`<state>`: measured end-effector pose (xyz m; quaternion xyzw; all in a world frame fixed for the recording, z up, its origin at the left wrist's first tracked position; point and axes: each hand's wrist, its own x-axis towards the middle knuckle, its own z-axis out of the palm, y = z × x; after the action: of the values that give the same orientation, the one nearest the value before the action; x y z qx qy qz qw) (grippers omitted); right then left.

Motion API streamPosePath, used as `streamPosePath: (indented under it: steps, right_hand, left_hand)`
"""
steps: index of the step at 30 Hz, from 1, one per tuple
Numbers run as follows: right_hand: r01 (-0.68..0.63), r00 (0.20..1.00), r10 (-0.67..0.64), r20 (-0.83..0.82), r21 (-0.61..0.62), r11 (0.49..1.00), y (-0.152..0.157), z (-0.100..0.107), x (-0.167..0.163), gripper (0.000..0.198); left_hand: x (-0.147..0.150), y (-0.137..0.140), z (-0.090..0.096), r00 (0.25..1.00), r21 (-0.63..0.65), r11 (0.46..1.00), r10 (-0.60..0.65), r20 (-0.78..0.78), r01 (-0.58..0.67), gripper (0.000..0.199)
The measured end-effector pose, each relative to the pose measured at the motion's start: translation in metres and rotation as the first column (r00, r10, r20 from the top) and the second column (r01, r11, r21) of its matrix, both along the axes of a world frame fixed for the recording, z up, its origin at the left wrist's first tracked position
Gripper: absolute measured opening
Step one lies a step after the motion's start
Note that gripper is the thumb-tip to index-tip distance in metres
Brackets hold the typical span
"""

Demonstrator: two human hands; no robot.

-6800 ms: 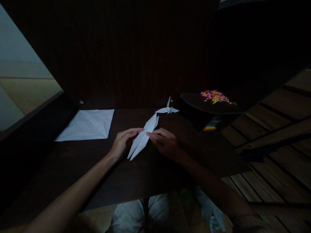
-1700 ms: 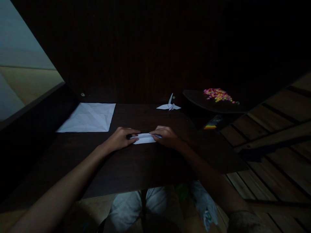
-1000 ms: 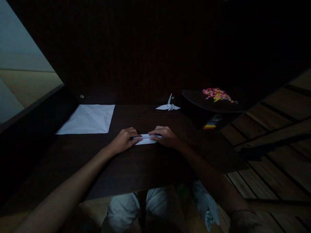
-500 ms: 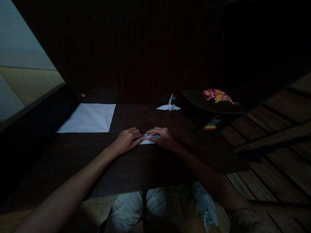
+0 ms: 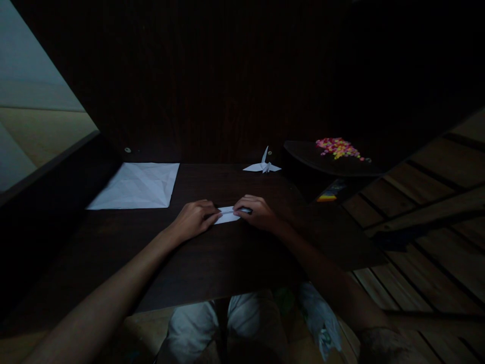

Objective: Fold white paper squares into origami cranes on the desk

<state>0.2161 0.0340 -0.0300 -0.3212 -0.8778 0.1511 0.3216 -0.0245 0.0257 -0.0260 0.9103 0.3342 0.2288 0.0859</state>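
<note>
A small piece of folded white paper (image 5: 228,215) lies on the dark wooden desk (image 5: 182,273), between my two hands. My left hand (image 5: 197,216) grips its left end, with the thumb on the near side and the fingers curled beyond. At the right end, my right hand (image 5: 256,211) pinches the paper between thumb and fingers, covering that end. A crease or folded edge runs along the strip's length. Behind the hands, a white paper crane (image 5: 262,166) with spread wings stands near the desk's back panel.
Flat creased white sheets (image 5: 136,186) lie at the left by the side panel. On the corner shelf (image 5: 303,151) at the right is a heap of small colourful pieces (image 5: 339,147). A plastic bag (image 5: 320,318) is below the desk, near my knees.
My hands have moved apart along the folded paper, the right one sliding rightward. More of the paper's middle shows, and it now sits slightly slanted.
</note>
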Motion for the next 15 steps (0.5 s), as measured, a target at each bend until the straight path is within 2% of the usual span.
streamPosePath:
  steps: [4,9,15]
  right_hand:
    - [0.0,1.0,0.0,0.009,0.013,1.0,0.0,-0.002,-0.002,0.002]
    - [0.01,1.0,-0.01,0.009,0.016,1.0,0.001,-0.002,-0.002,0.003]
    - [-0.019,1.0,0.018,0.011,0.102,0.995,0.003,-0.006,-0.002,0.011]
  left_hand:
    - [0.003,-0.003,0.0,1.0,0.032,0.999,-0.003,0.0,0.003,0.025]
    - [0.009,-0.005,0.0,0.996,0.044,0.996,-0.082,0.036,0.081,0.022]
    - [0.012,-0.002,-0.003,0.995,0.072,0.995,-0.078,0.065,0.073,0.022]
